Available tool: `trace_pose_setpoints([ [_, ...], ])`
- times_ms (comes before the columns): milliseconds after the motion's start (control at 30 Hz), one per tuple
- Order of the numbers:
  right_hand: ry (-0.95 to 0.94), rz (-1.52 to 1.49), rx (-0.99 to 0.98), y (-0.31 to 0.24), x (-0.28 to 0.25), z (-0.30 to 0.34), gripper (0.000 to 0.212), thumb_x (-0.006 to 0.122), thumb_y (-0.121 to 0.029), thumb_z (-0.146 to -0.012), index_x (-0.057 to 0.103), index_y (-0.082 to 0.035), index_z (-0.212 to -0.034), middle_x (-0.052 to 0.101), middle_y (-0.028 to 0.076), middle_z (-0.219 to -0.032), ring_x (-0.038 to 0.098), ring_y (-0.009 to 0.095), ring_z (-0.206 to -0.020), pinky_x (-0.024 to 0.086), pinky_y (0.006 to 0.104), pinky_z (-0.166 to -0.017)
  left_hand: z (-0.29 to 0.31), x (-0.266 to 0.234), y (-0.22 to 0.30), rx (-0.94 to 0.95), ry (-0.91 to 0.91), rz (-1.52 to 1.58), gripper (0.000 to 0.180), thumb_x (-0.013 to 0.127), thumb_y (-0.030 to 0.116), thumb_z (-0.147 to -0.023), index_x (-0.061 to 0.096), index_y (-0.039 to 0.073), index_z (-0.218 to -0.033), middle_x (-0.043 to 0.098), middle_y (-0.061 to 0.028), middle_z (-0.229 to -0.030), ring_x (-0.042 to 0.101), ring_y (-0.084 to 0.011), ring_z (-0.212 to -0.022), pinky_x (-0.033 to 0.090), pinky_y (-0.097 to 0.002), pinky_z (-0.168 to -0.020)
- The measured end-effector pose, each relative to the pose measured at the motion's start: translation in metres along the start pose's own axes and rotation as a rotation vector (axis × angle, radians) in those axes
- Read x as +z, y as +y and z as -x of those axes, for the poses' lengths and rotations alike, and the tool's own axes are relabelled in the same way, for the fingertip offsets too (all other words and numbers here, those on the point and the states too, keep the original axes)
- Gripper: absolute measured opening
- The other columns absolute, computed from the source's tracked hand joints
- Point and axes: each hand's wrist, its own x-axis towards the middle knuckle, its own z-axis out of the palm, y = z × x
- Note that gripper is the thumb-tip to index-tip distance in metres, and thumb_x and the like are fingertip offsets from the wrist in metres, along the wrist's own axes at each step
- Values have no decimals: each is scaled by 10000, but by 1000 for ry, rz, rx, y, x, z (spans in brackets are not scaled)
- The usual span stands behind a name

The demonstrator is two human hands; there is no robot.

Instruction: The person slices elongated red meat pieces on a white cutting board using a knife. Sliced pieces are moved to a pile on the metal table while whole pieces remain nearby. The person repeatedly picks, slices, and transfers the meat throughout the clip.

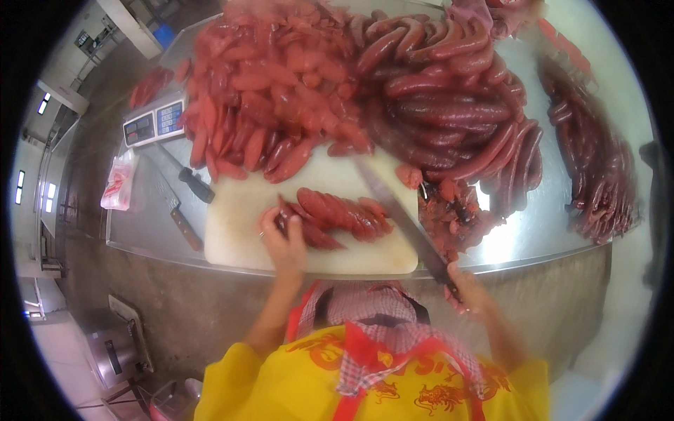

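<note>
My left hand presses down on a row of red sausages lying on a white cutting board. My right hand grips the dark handle of a long knife, whose blade slants up and left across the board's right side, just right of the sausages. A big heap of bright red sausages spills over the board's far edge. Darker, longer sausages are piled to the right of that heap.
Two spare knives lie left of the board on the steel table. A digital scale stands at the back left, a plastic bag near the table's left edge. Meat scraps and more dark sausages lie at right.
</note>
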Motion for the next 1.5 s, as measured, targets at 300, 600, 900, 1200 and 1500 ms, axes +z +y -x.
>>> trace_pose_setpoints([
  [300,-252,-111,252,-2,-22,-8,741,348,-727,-920,519,-39,-702,452,43,-502,395,132,-363,310,280,-349,-16,36,41,94,-56,14,694,692,302,-861,380,-69,-1357,335,-315,-1423,349,-421,-1319,278,-467,-1102],
  [600,-289,154,24,-69,39,-30,780,316,-733,-919,522,-11,-710,460,43,-504,413,138,-355,314,274,-334,-10,60,46,91,-14,90,1018,844,307,-668,266,-29,-1435,138,-306,-1526,201,-434,-1409,185,-502,-1146],
  [900,-234,113,-451,-276,61,-53,787,323,-732,-917,533,-14,-671,472,73,-481,431,173,-337,342,305,-328,-255,45,87,544,271,188,904,841,260,-663,382,-1,-1397,276,-254,-1508,307,-388,-1390,244,-456,-1148],
  [1200,102,-143,-384,-307,59,-104,727,366,-666,-948,565,-15,-690,500,62,-513,459,174,-385,371,316,-374,-476,107,54,169,-40,-488,892,717,647,-685,410,314,-1453,123,-164,-1603,74,-529,-1425,126,-718,-1082],
  [1500,194,-211,-200,-225,33,-85,713,347,-651,-965,583,0,-794,529,58,-585,479,141,-427,379,285,-403,-589,136,48,-2,-13,-686,942,577,789,-716,369,284,-1483,125,-206,-1596,74,-506,-1440,50,-739,-1073],
])
